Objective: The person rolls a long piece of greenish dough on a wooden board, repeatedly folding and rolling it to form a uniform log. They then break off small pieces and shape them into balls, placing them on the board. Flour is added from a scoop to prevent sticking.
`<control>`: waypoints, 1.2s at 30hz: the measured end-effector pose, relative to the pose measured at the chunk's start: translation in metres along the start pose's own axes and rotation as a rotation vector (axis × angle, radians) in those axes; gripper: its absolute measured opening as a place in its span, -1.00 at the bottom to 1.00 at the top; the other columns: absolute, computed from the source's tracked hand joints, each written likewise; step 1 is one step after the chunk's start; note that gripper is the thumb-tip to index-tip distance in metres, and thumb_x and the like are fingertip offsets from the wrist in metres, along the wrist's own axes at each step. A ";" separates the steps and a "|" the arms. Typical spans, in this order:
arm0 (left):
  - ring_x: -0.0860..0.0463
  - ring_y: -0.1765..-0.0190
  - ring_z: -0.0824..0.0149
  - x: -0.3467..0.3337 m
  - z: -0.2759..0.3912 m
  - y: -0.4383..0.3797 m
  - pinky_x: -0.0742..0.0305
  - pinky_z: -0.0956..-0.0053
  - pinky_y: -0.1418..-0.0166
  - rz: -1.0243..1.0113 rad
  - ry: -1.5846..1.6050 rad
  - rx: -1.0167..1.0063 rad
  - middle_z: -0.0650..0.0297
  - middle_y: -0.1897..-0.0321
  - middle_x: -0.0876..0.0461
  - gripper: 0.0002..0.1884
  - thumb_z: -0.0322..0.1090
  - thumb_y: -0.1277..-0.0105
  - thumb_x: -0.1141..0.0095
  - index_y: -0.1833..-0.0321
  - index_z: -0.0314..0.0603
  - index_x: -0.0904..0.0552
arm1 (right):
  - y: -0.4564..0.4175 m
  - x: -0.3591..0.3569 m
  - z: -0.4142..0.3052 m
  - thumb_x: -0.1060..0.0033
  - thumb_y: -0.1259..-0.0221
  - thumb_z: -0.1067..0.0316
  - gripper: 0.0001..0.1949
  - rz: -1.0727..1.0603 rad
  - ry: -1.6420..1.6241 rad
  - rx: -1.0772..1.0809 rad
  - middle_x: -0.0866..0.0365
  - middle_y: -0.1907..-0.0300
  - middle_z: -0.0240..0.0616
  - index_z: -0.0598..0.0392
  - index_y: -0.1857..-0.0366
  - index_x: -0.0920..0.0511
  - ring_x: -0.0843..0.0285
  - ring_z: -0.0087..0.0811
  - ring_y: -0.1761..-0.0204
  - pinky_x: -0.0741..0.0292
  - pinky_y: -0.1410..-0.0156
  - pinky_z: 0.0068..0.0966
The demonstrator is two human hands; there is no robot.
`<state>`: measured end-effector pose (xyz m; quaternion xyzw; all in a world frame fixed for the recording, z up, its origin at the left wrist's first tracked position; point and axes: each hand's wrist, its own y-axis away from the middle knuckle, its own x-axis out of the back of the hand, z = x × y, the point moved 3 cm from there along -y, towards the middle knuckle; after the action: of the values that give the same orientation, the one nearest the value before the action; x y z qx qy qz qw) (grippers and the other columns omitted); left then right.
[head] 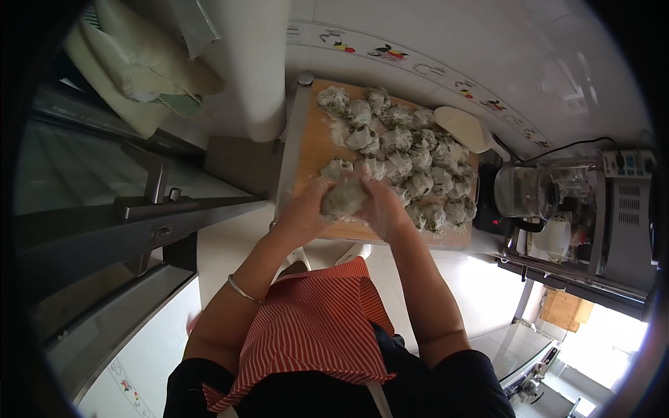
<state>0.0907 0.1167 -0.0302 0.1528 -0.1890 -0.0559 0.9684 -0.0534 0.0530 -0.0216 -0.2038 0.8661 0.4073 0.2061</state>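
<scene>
Between my left hand (308,209) and my right hand (384,206) is a blurred, greenish, flour-dusted ball (342,199), cupped from both sides above the near edge of a wooden board (316,141). Both hands are floury. Many similar lumpy balls (397,140), whitish with dark green showing through, cover the middle and right of the board. One ball (337,167) lies just beyond my left fingers. Loose flour (338,130) is scattered at the board's left part. My fingertips are partly hidden by blur.
A pale flat scoop or paddle (462,128) lies at the board's back right corner. To the right are a glass pot (524,192), a power strip (630,163) and a black cable. A white pipe (264,78) stands back left; a door with a metal handle (156,183) is at left.
</scene>
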 end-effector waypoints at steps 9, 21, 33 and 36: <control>-0.58 -0.06 -0.03 -0.031 0.009 0.001 -0.56 0.17 -0.07 0.247 -0.522 -0.247 0.04 -0.03 -0.47 -0.45 -0.51 -0.10 -0.19 -0.22 -0.13 -0.44 | 0.009 0.019 0.017 -0.08 -0.13 0.44 -0.60 -0.097 0.243 -0.035 -0.61 0.06 -0.29 0.26 -0.10 -0.53 -0.56 -0.51 0.03 -0.48 -0.12 -0.57; -0.67 0.16 0.01 -0.044 0.003 0.000 -0.56 0.15 0.10 0.246 -0.644 -0.239 0.10 0.27 -0.64 -0.73 -0.35 -0.12 -0.20 0.14 -0.13 -0.48 | 0.021 0.017 0.029 -0.06 -0.03 0.49 -0.65 0.122 0.707 0.062 -0.58 0.31 -0.40 0.24 0.04 -0.59 -0.48 -0.62 0.32 -0.47 0.18 -0.62; -0.73 0.26 0.11 -0.041 0.000 -0.004 -0.58 0.19 0.22 0.064 -0.714 -0.108 0.18 0.41 -0.70 -0.83 -0.25 -0.12 -0.22 0.29 -0.10 -0.57 | 0.029 0.030 0.031 -0.04 0.05 0.53 -0.58 0.157 0.487 -0.037 -0.64 0.29 -0.25 0.35 0.02 -0.60 -0.58 -0.50 0.34 -0.54 0.17 -0.59; -0.73 0.25 0.07 -0.038 0.006 -0.011 -0.59 0.17 0.20 0.127 -0.637 -0.077 0.16 0.40 -0.70 -0.83 -0.24 -0.12 -0.22 0.30 -0.12 -0.59 | 0.029 0.041 0.025 0.00 0.07 0.54 -0.53 0.129 0.385 0.020 -0.65 0.25 -0.20 0.36 -0.05 -0.58 -0.60 -0.47 0.31 -0.56 0.14 -0.56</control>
<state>0.0530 0.1111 -0.0420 0.0789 -0.4895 -0.0473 0.8671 -0.0977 0.0820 -0.0396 -0.2198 0.9047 0.3647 0.0122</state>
